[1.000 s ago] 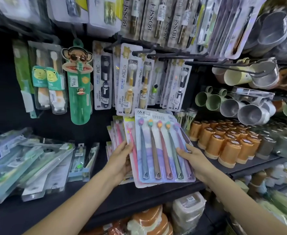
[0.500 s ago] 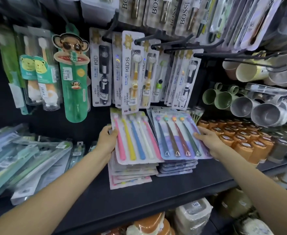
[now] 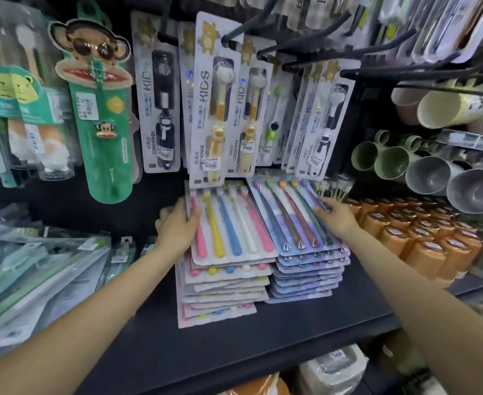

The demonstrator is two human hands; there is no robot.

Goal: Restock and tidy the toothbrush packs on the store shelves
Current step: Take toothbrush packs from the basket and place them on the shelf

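Black shelf holds two toothbrush pack stacks; left hand grips the bright stack, right hand lies flat on the purple stack. Orange cups crowd the right; kids' toothbrush packs hang above.

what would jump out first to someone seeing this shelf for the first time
Probably the two stacks of five-brush toothbrush packs at the middle of the dark shelf: a bright multicolour stack gripped at its left edge by the left hand, and a purple-blue stack beside it with the right hand resting on top. Next, the green monkey-face toothbrush pack hanging upper left, and the rows of orange cups at right.
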